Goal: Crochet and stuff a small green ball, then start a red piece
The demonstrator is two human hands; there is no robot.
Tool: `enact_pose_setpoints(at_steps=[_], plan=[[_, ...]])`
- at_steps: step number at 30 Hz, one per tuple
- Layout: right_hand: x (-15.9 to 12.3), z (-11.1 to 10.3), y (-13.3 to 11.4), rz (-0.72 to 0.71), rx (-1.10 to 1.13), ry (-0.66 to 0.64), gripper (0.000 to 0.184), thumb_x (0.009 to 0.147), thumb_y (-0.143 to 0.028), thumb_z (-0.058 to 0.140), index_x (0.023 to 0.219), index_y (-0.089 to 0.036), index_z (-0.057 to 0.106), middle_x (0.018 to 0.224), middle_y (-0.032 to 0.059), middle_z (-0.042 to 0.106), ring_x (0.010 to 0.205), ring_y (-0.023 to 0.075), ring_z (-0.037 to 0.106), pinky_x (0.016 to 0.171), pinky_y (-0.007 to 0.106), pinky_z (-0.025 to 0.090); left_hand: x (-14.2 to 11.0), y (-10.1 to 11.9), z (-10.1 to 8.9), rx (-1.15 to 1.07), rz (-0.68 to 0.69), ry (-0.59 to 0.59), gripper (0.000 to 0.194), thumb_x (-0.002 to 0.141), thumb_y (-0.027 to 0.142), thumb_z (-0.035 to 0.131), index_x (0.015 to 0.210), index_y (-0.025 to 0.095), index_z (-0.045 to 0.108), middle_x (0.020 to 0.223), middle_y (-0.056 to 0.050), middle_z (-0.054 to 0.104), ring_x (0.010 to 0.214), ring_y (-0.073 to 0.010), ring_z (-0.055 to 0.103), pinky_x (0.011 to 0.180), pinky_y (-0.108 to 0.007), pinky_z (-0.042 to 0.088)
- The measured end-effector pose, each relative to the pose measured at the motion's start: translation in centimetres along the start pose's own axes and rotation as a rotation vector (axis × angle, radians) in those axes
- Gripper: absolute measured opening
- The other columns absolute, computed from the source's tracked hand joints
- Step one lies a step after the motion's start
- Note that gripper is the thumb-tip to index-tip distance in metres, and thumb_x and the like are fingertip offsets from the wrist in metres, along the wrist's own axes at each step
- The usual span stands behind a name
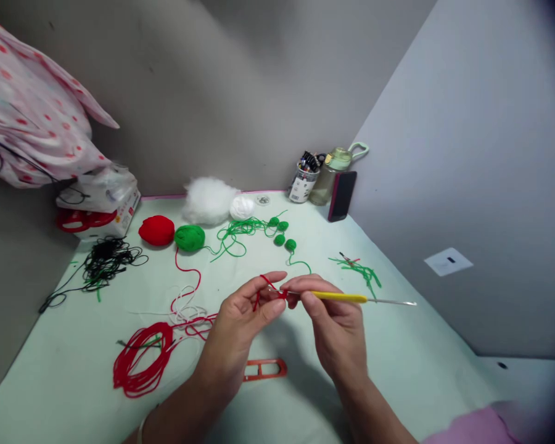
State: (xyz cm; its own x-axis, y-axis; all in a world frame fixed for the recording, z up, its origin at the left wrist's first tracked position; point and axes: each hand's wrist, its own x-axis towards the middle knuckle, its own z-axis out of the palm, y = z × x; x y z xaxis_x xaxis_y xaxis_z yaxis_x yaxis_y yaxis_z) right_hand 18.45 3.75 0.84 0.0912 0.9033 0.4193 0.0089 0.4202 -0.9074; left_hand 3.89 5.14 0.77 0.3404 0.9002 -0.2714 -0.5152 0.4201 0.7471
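Between thumb and fingers, my left hand (245, 314) pinches a small piece of red crochet work (282, 295), with red yarn looped over the index finger. My right hand (335, 324) grips a crochet hook (340, 297) by its yellow handle; one metal end reaches the red stitches and the other points right. Both hands meet above the table, fingertips close together. To the left lies a loose coil of red yarn (143, 361), partly beside thin white strands (187, 308). Under the hands rests an orange plastic frame-like tool (266, 369), partly hidden by my left wrist.
Farther back are a red yarn ball (156, 230), a green ball (189, 238), white stuffing (209, 200) and small green crocheted pieces (280, 239). Tangled black cord (108, 262) lies left. A pen holder (302, 183), a bottle (326, 179) and a phone (342, 196) stand at the back right.
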Motion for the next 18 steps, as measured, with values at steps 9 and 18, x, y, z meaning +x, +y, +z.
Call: enact_pose_setpoints(at_steps=[9,18], plan=[[-0.6,-0.4,0.4,-0.246,-0.365,0.032,0.031,0.097,-0.008,0.061,0.114,-0.028,0.078,0.1,0.0066,0.074,0.088,0.0197,0.07,0.074,0.033,0.059,0.4,0.2,0.0,-0.231,-0.152,0.009,0.043,0.073,0.028,0.093,0.112,0.018,0.081,0.077,0.001,0.068,0.073,-0.0094,0.058,0.089,-0.028,0.049],[-0.2,0.3,-0.4,-0.188,-0.318,0.011,0.029,0.095,-0.008,0.066,0.109,-0.029,0.081,0.098,0.0073,0.074,0.088,0.0217,0.069,0.073,0.035,0.056,0.0,-0.1,0.1,0.097,0.085,0.098,0.051,0.08,0.025,0.087,0.129,0.029,0.073,0.08,0.004,0.067,0.083,-0.0119,0.06,0.088,-0.027,0.046]])
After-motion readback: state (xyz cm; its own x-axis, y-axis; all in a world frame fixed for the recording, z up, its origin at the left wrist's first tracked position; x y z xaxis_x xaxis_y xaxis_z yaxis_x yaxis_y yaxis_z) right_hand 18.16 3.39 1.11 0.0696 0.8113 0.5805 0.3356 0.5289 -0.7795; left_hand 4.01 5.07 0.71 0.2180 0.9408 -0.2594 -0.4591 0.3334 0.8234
